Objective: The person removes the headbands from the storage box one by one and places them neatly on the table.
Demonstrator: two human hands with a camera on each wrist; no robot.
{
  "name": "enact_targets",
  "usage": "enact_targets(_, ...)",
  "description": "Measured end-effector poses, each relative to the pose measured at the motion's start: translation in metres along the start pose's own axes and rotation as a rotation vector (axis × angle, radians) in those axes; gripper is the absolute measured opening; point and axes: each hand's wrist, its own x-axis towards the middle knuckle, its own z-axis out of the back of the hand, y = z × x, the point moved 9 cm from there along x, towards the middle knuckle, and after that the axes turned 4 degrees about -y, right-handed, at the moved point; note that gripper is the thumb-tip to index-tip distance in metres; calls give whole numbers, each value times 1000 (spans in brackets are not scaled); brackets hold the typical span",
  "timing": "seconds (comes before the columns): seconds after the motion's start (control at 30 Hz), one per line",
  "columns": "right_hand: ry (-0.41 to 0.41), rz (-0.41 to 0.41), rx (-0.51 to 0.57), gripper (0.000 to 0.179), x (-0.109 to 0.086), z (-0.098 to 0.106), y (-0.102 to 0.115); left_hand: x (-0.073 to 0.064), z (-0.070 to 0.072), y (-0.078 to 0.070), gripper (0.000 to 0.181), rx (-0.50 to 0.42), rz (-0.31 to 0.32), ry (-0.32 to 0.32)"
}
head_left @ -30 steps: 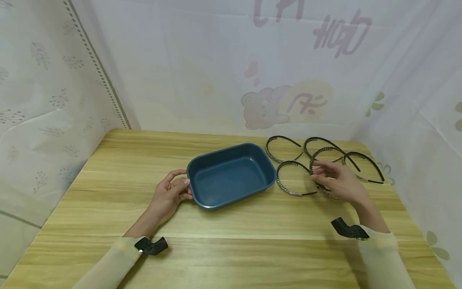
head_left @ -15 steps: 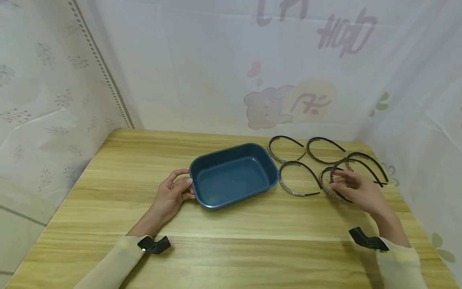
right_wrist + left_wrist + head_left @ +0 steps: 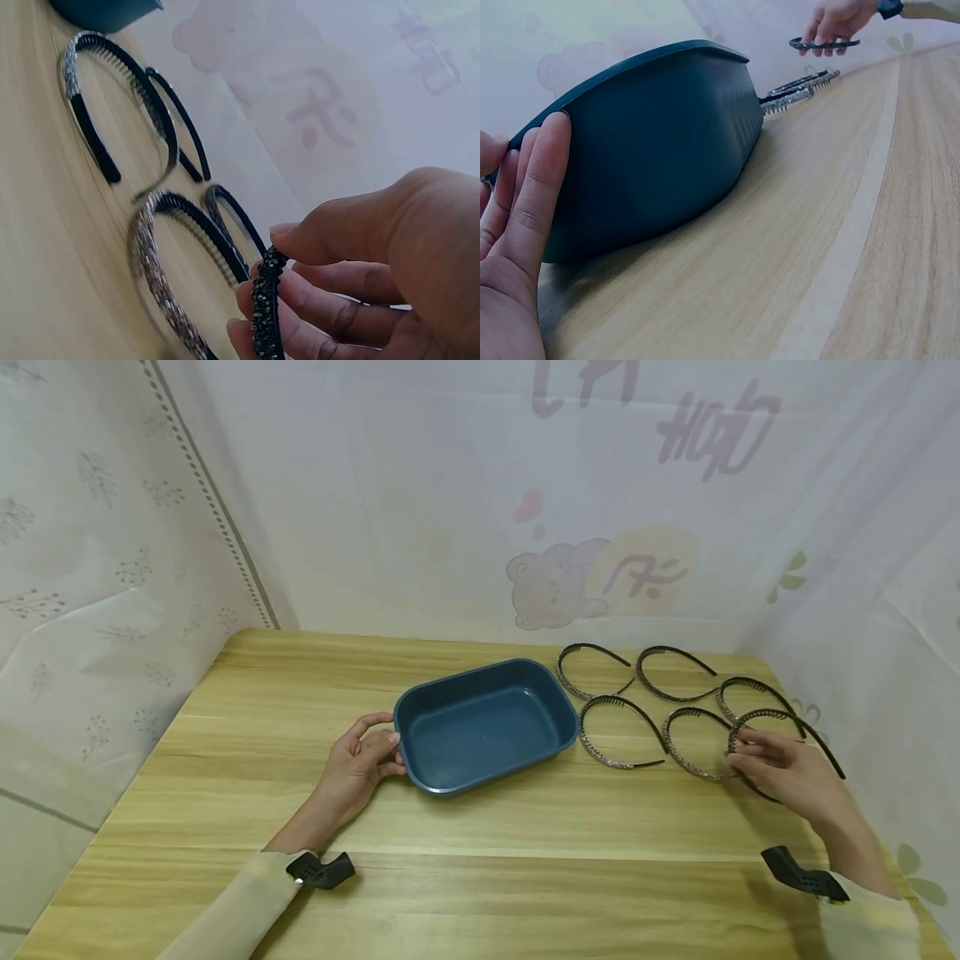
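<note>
My left hand [image 3: 358, 767] grips the left end of a dark blue plastic basin [image 3: 483, 735], thumb over its rim and fingers against the outer wall. The basin holds nothing. At the right, my right hand [image 3: 802, 777] pinches a black beaded headband [image 3: 266, 311] between thumb and fingers. In the left wrist view this headband [image 3: 825, 45] hangs above the tabletop. Beneath and left of it lies a toothed headband with silvery-pink beads [image 3: 161, 281]. Another silver-trimmed headband [image 3: 592, 747] lies right beside the basin's right end.
Three more headbands lie farther back: one behind the basin's right corner [image 3: 562, 675], a middle headband [image 3: 642, 677] and a right-hand headband [image 3: 753, 682]. The wooden table [image 3: 480, 877] ends at a printed curtain [image 3: 420, 527] behind and at both sides.
My right hand has moved right and toward me with the black headband, away from the other headbands, uncovering the beaded one beneath. My left hand and the basin stay in place.
</note>
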Motion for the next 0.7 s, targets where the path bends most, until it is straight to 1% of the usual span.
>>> enact_targets(0.17,15,-28,8,71,-4,5,-15,0,-1,0,29,-1,0,-3)
enact_targets(0.27,39,-44,21,71,-7,6,-24,0,-1,0,29,0,2,-6)
enact_targets(0.37,70,-80,27,71,-10,4,-34,-1,-1,0,29,0,5,-4)
enact_targets(0.6,139,-158,-33,75,-19,3,-53,-1,-1,-1,29,2,0,-3)
enact_targets(0.7,164,-197,-21,78,-21,1,-60,-1,-1,0,28,4,1,-4)
